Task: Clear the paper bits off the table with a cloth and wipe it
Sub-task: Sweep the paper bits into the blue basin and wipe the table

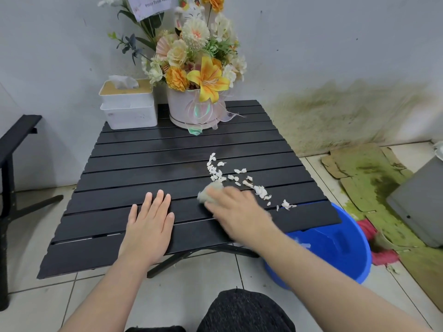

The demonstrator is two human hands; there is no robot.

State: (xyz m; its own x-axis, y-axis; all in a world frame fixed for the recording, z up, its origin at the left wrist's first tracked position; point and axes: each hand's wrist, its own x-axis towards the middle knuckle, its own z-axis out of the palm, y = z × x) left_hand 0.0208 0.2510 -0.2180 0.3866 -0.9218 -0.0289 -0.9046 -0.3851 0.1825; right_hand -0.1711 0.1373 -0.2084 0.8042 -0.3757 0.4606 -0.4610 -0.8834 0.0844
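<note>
Paper bits (pixel 223 174) were scattered over the right side of the black slatted table (pixel 143 149). A pale cloth (pixel 208 193) was clutched beneath the blurred right hand (pixel 236 212), just beside them. The left hand (pixel 148 224) was laid flat, fingers spread, holding nothing.

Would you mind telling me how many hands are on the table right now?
2. The left hand lies flat, palm down, on the table near its front edge; the right hand presses a cloth beside the paper bits.
</note>
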